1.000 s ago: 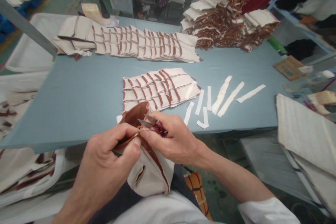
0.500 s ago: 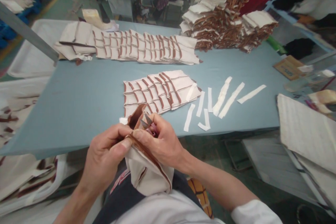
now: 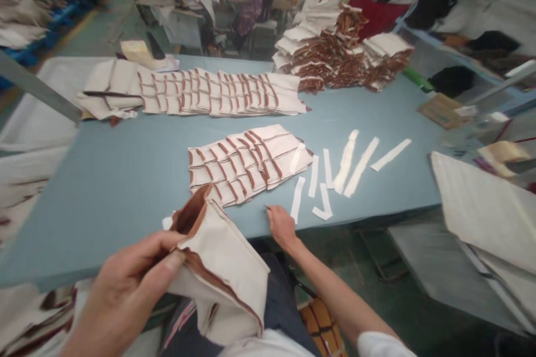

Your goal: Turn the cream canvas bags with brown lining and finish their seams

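My left hand pinches the rim of a cream fabric pouch with a brown lining, thumb on one side and fingers on the other. The pouch hangs over my lap with its mouth partly spread. My right hand is closed at the table's front edge, away from the pouch. A small dark tip of the thread snips pokes out of its fingers; the rest is hidden. Just beyond lies an overlapping row of cream pieces with brown edges. White strips lie to the right of the row.
A longer row of similar pieces runs along the back of the blue-grey table. Tall stacks of cream and brown pieces stand at the back right. A cardboard box sits at the right edge.
My right hand has let go of the pouch and moved forward right to the table edge with the snips. My left hand still holds the pouch, now lower and nearer. The view has shifted.
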A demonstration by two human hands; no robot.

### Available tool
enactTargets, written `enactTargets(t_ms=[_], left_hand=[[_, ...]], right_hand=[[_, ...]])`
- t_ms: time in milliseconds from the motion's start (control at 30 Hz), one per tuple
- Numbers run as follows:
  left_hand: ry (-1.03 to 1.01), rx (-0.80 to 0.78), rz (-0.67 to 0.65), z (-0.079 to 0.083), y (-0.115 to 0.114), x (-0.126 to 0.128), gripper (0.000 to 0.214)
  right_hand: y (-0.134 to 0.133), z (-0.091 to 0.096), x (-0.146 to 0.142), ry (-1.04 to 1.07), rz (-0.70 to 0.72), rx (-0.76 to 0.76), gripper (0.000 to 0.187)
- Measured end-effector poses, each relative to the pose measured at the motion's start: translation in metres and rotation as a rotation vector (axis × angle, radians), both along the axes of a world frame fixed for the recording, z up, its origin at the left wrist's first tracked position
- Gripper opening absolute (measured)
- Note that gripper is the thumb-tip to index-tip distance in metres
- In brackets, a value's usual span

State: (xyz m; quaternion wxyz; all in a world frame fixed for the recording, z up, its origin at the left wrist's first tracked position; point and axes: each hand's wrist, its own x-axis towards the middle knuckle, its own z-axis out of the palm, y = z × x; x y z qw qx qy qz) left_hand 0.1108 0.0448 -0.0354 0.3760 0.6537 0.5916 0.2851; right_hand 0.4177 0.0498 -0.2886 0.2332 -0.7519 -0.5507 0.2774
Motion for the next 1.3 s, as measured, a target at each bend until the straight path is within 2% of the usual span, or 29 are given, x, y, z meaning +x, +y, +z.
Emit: enactTargets(t_ms=[100, 167, 233, 300, 400, 467, 533, 633, 733, 800, 867, 933, 1000, 1100, 1200, 1300], left_hand=[[-0.074, -0.043, 0.008, 0.009, 0.002, 0.01, 0.035], [-0.086, -0.019, -0.028, 0.01, 0.004, 0.011, 0.033], [-0.081, 0.019, -0.057, 0.011, 0.006, 0.009, 0.032], [-0.079, 0.063, -0.089, 0.015, 0.01, 0.008, 0.032], [-0.077, 0.143, -0.118, 0.023, 0.015, 0.004, 0.027], [-0.07, 0.159, -0.089, 0.026, 0.017, 0.0, 0.025], [-0.079, 0.149, -0.025, 0.024, 0.018, -0.006, 0.028], [-0.146, 0.109, 0.03, 0.019, 0.021, -0.014, 0.035], [-0.229, 0.09, -0.043, 0.019, 0.025, -0.015, 0.037], [-0.242, 0.119, -0.1, 0.026, 0.027, -0.014, 0.033], [-0.201, 0.172, -0.151, 0.037, 0.027, -0.014, 0.027], [-0.132, 0.235, -0.198, 0.051, 0.025, -0.016, 0.026], [-0.067, 0.281, -0.238, 0.065, 0.021, -0.018, 0.028], [-0.013, 0.333, -0.251, 0.079, 0.017, -0.021, 0.026], [0.035, 0.423, -0.249, 0.085, 0.014, -0.028, 0.021], [0.119, 0.529, -0.274, 0.082, 0.009, -0.038, 0.018]], right_hand=[[0.018, -0.02, 0.008, -0.041, 0.002, 0.05, 0.035], [0.026, -0.025, 0.01, -0.064, -0.008, 0.107, 0.038], [0.025, -0.022, 0.011, -0.079, -0.02, 0.18, 0.039], [0.019, -0.011, 0.009, -0.071, -0.013, 0.261, 0.034], [0.009, 0.022, 0.001, -0.007, 0.048, 0.393, 0.027], [0.005, 0.054, -0.009, 0.058, 0.107, 0.481, 0.024], [0.006, 0.095, -0.022, 0.129, 0.171, 0.559, 0.022], [0.013, 0.166, -0.048, 0.246, 0.291, 0.671, 0.028], [0.03, 0.229, -0.076, 0.61, 0.6, 0.755, 0.038], [0.045, 0.256, -0.09, 0.671, 0.804, 0.76, 0.042], [0.058, 0.272, -0.099, 0.627, 0.946, 0.708, 0.037], [0.064, 0.28, -0.102, 0.564, 1.035, 0.611, 0.034], [0.063, 0.285, -0.103, 0.501, 1.067, 0.562, 0.03], [0.054, 0.294, -0.104, 0.354, 1.065, 0.61, 0.018], [0.047, 0.303, -0.109, 0.213, 1.066, 0.597, 0.01], [0.043, 0.309, -0.116, 0.115, 1.051, 0.574, 0.011]])
